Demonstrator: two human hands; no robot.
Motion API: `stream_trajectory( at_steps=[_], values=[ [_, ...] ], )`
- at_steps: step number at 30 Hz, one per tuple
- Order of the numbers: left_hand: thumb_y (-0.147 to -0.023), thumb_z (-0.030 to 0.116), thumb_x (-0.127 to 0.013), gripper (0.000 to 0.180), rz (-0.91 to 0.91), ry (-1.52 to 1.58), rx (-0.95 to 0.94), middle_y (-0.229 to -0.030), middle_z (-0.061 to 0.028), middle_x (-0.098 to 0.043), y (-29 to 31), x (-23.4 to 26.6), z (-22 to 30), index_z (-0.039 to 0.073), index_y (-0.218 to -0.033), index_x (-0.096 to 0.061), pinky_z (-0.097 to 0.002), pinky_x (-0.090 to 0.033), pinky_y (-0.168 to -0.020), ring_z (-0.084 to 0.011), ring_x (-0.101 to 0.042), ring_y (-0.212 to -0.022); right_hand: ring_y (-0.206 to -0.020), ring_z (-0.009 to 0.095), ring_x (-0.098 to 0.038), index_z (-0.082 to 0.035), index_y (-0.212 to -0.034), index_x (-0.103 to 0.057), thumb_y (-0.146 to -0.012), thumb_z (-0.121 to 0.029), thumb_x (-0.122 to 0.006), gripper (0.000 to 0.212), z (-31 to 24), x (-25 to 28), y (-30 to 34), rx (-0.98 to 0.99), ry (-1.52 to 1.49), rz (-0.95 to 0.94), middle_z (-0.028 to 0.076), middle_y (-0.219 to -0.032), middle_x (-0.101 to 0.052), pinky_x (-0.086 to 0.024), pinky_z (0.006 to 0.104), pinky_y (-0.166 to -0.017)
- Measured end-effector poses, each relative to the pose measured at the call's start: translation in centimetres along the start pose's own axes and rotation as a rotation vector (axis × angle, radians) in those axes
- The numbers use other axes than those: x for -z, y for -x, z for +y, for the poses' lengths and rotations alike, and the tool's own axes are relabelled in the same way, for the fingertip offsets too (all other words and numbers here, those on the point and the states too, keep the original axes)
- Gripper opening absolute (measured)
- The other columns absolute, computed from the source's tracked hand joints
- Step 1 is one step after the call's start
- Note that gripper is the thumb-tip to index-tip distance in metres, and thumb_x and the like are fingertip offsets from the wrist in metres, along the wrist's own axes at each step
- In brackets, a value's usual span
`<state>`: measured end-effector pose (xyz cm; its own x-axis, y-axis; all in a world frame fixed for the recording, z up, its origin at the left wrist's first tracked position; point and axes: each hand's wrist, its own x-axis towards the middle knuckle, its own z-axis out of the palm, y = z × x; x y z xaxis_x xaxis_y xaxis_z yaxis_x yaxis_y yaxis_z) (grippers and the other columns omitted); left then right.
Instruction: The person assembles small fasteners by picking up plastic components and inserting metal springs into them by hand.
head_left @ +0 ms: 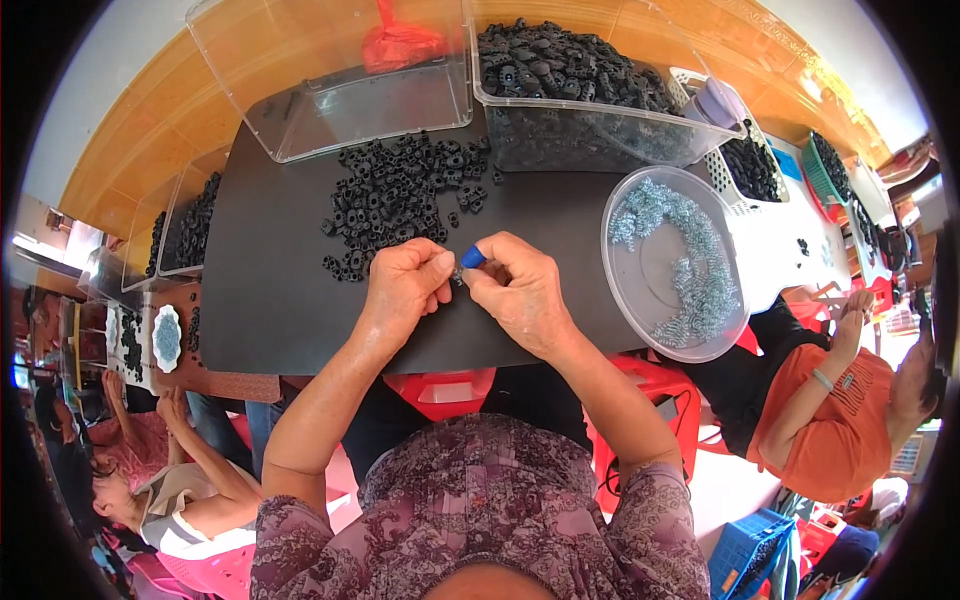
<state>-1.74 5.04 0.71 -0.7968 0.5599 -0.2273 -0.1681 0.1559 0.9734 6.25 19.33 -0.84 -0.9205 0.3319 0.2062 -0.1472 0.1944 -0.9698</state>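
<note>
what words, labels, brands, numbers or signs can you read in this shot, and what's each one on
No text can be read anywhere.
Orange short-sleeved shirt of the person at right: dark printed rows, too small and blurred to read.
Pile of small black plastic parts: no readable marking.
Round clear plastic tub: no readable label.
Blue fingertip cover on the right hand: no readable lettering.

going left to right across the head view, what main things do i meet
Scalloped dish → left hand → right hand → round tub → orange shirt.
</note>
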Motion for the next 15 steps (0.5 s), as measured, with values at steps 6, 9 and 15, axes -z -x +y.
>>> stream_trajectory(
  at_steps=[6, 9, 15],
  values=[
    [-0.091, 0.027, -0.061, 0.027, -0.017, -0.147, -0.006, -0.059, -0.0014, -0.056, 0.0, 0.2, 0.4, 0.004, -0.077, -0.062, -0.0188, -0.035, -0.044, -0.0054, -0.046, -0.048, -0.061, 0.002, -0.048, -0.002, -0.084, -0.061, -0.080, -0.001, -0.065, 0.006, -0.2, 0.2, -0.3, -0.101, -0.139, -0.029, -0.002, -0.071, -0.058, -0.040, 0.0186, -0.054],
    [-0.090, 0.027, -0.063, 0.025, -0.027, -0.024, -0.011, -0.064, -0.0023, -0.058, 0.2, 0.0, 0.1, 0.002, -0.088, -0.062, -0.0186, -0.038, -0.049, -0.0060, -0.050, -0.053, -0.061, 0.003, -0.050, -0.002, -0.083, -0.061, -0.081, -0.002, -0.066, 0.005, -0.4, 0.5, -0.4, -0.258, -0.315, -0.041, -0.001, -0.071, -0.059, -0.039, 0.0187, -0.053],
    [-0.081, 0.002, -0.071, 0.037, 0.016, 0.162, -0.186, -0.085, -0.0030, -0.062, 0.9, -1.1, -1.1, -0.001, -0.114, -0.055, -0.0209, -0.048, -0.068, -0.0073, -0.057, -0.075, -0.062, 0.002, -0.050, -0.002, -0.083, -0.061, -0.081, -0.004, -0.067, 0.006, -0.7, -0.1, -0.1, -0.211, -0.246, 0.065, -0.002, -0.071, -0.059, -0.039, 0.0183, -0.053]
  ],
)
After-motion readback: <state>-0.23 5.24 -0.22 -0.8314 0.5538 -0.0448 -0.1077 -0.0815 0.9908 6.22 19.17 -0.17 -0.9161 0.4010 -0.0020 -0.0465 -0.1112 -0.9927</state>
